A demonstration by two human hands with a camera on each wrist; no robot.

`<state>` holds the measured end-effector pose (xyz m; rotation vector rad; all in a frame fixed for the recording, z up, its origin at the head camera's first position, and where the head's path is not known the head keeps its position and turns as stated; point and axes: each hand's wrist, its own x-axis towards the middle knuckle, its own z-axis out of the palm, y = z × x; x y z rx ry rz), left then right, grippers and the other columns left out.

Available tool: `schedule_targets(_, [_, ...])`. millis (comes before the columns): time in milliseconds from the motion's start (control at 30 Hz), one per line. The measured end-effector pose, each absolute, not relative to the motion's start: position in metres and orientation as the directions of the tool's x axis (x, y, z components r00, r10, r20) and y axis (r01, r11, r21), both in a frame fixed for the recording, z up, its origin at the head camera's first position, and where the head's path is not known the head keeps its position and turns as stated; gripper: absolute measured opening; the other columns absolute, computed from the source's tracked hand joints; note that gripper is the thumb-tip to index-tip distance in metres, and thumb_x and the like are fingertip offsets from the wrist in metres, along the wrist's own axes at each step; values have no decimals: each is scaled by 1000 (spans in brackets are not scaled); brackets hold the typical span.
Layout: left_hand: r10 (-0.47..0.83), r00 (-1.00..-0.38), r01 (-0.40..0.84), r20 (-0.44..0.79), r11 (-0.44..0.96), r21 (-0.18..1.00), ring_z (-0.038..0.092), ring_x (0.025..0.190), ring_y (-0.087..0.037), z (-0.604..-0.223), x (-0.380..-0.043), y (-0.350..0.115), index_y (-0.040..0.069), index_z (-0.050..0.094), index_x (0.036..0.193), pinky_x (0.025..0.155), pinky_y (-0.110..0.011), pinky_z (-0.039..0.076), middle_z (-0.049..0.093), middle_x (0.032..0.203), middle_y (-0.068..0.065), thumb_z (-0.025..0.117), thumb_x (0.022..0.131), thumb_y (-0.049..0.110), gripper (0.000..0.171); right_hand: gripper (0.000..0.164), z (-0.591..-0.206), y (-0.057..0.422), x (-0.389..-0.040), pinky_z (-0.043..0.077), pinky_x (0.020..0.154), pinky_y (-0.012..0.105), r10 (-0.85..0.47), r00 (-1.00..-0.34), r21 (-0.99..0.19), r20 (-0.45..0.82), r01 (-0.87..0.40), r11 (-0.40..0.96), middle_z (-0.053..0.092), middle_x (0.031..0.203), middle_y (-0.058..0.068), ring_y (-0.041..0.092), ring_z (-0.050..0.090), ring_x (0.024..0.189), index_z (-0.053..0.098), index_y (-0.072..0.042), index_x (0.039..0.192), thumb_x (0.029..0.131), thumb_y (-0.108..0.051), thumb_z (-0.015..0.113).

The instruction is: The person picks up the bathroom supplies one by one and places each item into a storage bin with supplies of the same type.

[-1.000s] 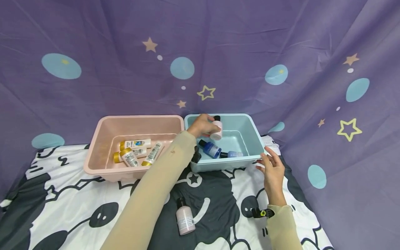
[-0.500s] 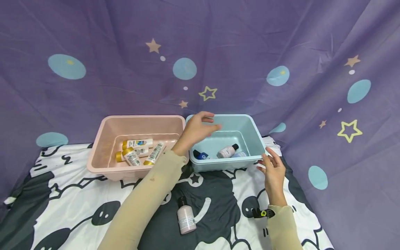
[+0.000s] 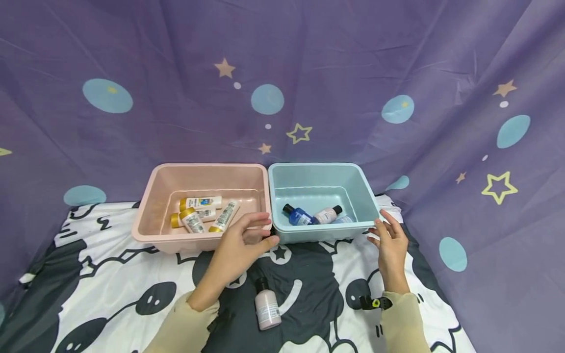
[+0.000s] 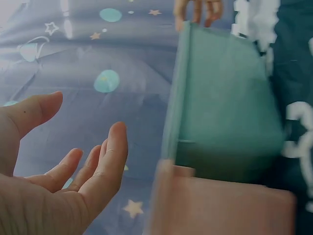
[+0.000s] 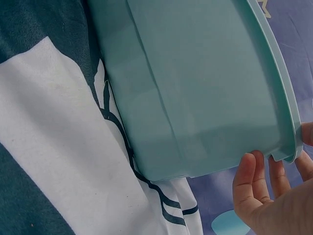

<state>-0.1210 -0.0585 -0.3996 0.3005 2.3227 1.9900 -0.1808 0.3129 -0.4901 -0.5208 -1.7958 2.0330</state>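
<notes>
My left hand [image 3: 236, 250] is in front of the pink bin [image 3: 145, 211], near its front right corner. In the left wrist view the fingers [image 4: 110, 166] are spread apart with nothing between them. My right hand [image 3: 390, 245] holds the front right corner of the light blue bin [image 3: 315, 234] by its rim, fingertips [image 5: 244, 171] against the outside. Inside that bin lie a dark blue bottle [image 3: 300, 216], a pale pink bottle [image 3: 327, 214] and a light blue bottle [image 3: 343, 219], partly hidden. Another pale pink bottle [image 3: 267, 309] with a black cap lies on the patterned cloth below the bins.
Several white tubes [image 3: 225, 215] with gold caps lie in the pink bin. Both bins stand side by side against the purple curtain [image 3: 335, 73]. Beneath them spreads a black-and-white cloth [image 3: 119, 274].
My left hand let go of a pale pink bottle in the light blue bin, then withdrew toward me and leftward. The right hand stays at the bin's corner.
</notes>
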Motion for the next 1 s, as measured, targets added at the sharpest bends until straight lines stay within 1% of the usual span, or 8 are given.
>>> schedule_targets(167, [175, -984, 25, -12, 204, 979, 66, 109, -18, -428, -95, -64, 17, 59, 135, 80, -28, 57, 64, 128, -2, 83, 85, 31, 58, 50, -490, 313, -180, 59, 62, 29, 506, -862, -993, -30, -32, -114, 65, 109, 11, 28, 68, 86, 59, -7, 139, 93, -22, 74])
schedule_targets(267, [165, -984, -27, -68, 235, 972, 67, 106, -18, -443, -83, -64, 19, 60, 134, 76, -28, 57, 65, 126, -3, 84, 83, 32, 57, 50, -491, 313, -180, 59, 62, 29, 509, -860, -993, -29, -34, -113, 66, 107, 9, 24, 68, 82, 60, -8, 138, 93, -23, 75])
schedule_targets(367, [142, -984, -65, -109, 283, 957, 68, 102, -18, -459, -75, -63, 18, 60, 133, 75, -30, 57, 65, 125, -5, 84, 83, 35, 58, 48, -491, 313, -180, 59, 62, 30, 511, -859, -993, -26, -37, -112, 66, 107, 10, 23, 68, 81, 62, -10, 137, 93, -22, 75])
schedule_targets(467, [123, -982, -96, -144, 329, 939, 68, 100, -19, -473, -69, -63, 15, 60, 132, 76, -35, 57, 66, 124, -7, 84, 82, 38, 60, 47, -490, 312, -180, 59, 62, 30, 508, -861, -992, -25, -41, -118, 66, 107, 11, 22, 69, 80, 62, -10, 137, 93, -21, 74])
schedule_targets(600, [113, -976, -133, -184, 356, 925, 68, 99, -20, -490, -61, -64, 8, 60, 132, 81, -41, 57, 66, 121, -7, 84, 82, 37, 63, 48, -490, 312, -179, 59, 62, 30, 502, -864, -991, -26, -45, -129, 65, 107, 10, 22, 69, 80, 61, -8, 138, 93, -21, 74])
schedule_targets(700, [127, -971, -147, -203, 353, 924, 68, 98, -21, -501, -57, -65, 4, 58, 132, 82, -42, 56, 66, 121, -9, 84, 82, 34, 63, 47, -489, 313, -179, 59, 62, 30, 507, -861, -990, -28, -47, -135, 65, 107, 9, 21, 69, 79, 62, -10, 136, 93, -21, 75])
schedule_targets(800, [135, -965, -165, -226, 357, 919, 68, 97, -22, -512, -54, -66, 3, 58, 132, 81, -40, 57, 65, 121, -11, 85, 82, 34, 65, 44, -489, 313, -179, 59, 62, 30, 513, -858, -989, -35, -44, -140, 66, 107, 9, 20, 69, 79, 64, -12, 134, 92, -21, 75])
schedule_targets(1000, [123, -962, -179, -245, 398, 900, 68, 90, -20, -526, -49, -64, 2, 56, 133, 74, -38, 57, 66, 118, -12, 86, 79, 38, 71, 42, -490, 313, -180, 59, 63, 30, 514, -857, -991, -46, -28, -134, 65, 108, 9, 29, 69, 87, 65, -14, 134, 93, -21, 75])
